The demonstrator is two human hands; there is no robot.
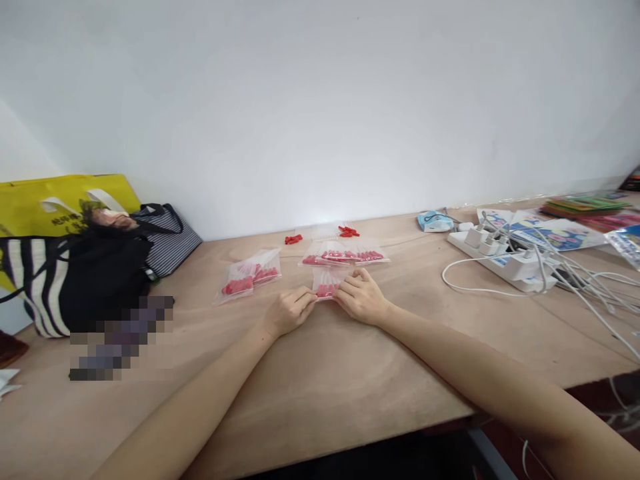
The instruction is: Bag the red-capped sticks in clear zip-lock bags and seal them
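Note:
A clear plastic bag with small red pieces (326, 289) lies on the wooden table between my hands. My left hand (291, 311) pinches its left edge with fingers together. On the bag's right side, my right hand (361, 297) has its fingers curled onto the edge. Just behind are more clear bags of red pieces (369, 255), overlapping in a row. Two similar bags (238, 286) lie to the left, one partly over the other. Loose red pieces form a small pile (293, 239) at the back and another pile (349, 231) right of it.
Fabric bags (95, 280) stand on the left, beside a pixelated item. At the right are a white power strip (505, 263) with tangled cables, a blue mask (435, 221) and printed sheets (555, 233). A wall (320, 120) rises behind the table (310, 400).

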